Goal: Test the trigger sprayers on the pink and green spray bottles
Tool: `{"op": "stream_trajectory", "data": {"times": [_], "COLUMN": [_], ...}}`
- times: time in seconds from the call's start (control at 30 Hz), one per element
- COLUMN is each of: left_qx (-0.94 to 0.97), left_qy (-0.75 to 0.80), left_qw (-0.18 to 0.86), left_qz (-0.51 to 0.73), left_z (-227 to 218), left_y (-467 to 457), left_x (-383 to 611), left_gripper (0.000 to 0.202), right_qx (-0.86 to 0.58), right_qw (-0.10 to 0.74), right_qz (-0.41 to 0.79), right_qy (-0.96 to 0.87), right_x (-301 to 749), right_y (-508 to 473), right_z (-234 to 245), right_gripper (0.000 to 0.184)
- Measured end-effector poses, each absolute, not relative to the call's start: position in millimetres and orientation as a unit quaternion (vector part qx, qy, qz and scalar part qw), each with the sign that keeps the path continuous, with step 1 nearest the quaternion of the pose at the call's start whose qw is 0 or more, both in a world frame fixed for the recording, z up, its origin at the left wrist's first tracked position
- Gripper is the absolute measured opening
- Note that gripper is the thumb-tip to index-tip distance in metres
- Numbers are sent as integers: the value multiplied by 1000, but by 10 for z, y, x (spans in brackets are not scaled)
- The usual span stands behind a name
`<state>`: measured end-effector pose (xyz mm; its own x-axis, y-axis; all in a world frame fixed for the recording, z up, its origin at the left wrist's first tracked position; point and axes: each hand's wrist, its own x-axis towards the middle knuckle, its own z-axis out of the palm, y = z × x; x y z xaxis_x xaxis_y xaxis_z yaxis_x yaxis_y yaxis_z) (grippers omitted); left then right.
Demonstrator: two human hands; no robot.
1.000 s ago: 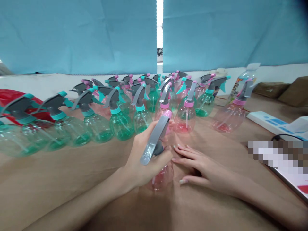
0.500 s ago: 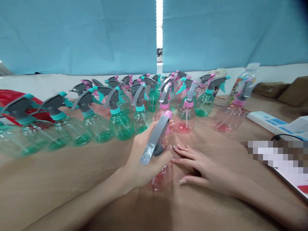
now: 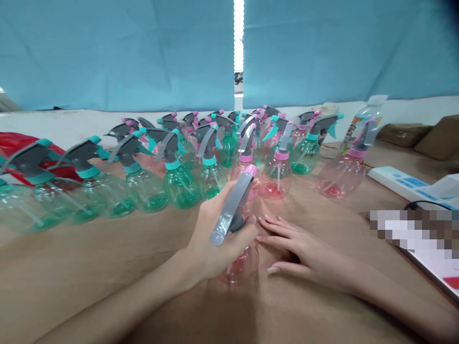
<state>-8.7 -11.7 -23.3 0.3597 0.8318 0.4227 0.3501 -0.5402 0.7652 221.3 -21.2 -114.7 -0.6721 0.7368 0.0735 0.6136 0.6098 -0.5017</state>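
Observation:
My left hand (image 3: 211, 239) is wrapped round the neck and trigger of a clear pink spray bottle (image 3: 239, 267) with a grey head and pink nozzle. The bottle stands on the table in front of me, its nozzle facing away. To its right, my right hand (image 3: 301, 248) lies on the tabletop with the fingers stretched out, fingertips close to the bottle. Whether they touch it I cannot tell. Just beyond stands another pink spray bottle (image 3: 275, 179), and a green spray bottle (image 3: 182, 186) stands to the left of it.
Rows of green and pink spray bottles spread across the brown table (image 3: 107, 267). A red bag (image 3: 21, 143) lies at far left. On the right are a drink bottle (image 3: 362, 119), a white power strip (image 3: 401, 179), brown boxes (image 3: 441, 136) and a partly blurred flat item (image 3: 430, 258).

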Motion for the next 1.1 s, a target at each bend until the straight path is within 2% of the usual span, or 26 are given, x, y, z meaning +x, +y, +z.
{"op": "stream_trajectory", "data": {"times": [0.17,0.37,0.77,0.93,1.1], "left_qx": [776,773,762,766,770], "left_qy": [386,396,386,392,376], "left_qw": [283,266,295,276,297], "left_qz": [411,418,427,427,421], "left_z": [-198,-221,-244,-228,-143], "left_y": [-139,-136,-118,-129,-165], "left_x": [-97,-93,-71,-68,-64], "left_gripper": [23,19,32,36,34], "right_qx": [-375,-375,-379,-377,-378], "right_qw": [145,148,143,151,145], "right_qz": [224,222,222,219,215], "right_qy": [-888,-888,-887,-887,-889], "right_x": [2219,2227,2221,2222,2216], "right_y": [-214,-213,-220,-220,-223], "right_z": [-1162,-1184,-1166,-1177,-1167], "right_gripper": [60,60,61,61,63]}}
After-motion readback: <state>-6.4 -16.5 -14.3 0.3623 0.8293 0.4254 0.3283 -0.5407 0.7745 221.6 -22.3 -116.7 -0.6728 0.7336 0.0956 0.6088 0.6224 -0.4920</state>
